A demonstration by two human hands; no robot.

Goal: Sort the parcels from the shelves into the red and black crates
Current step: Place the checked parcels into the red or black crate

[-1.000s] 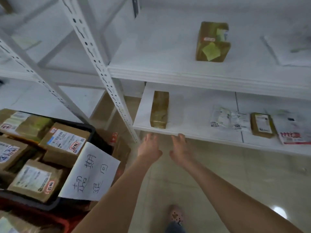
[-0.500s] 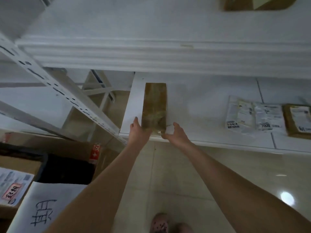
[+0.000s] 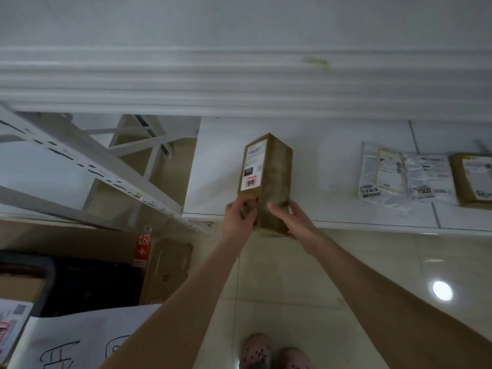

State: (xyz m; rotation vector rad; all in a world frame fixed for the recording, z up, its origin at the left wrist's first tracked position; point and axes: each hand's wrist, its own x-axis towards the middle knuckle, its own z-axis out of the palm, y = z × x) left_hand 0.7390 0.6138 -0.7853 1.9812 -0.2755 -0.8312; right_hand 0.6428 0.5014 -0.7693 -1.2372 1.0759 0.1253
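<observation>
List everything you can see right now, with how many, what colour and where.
held parcel: one, brown with a white label, near end past the lower shelf's front edge
plastic mailers: two, clear grey, side by side on the lower shelf, right
flat parcel: one, brown, lower shelf, cut off by the right edge
lower shelf: one, white, centre
upper shelf: one, white, above
black crate: one, lower left
paper sign: one, white with black handwriting, bottom left
cardboard box: one, brown, beside the crate
shoes: two, pink, dotted, bottom
left hand: grips the parcel's left side
right hand: grips its right side
</observation>
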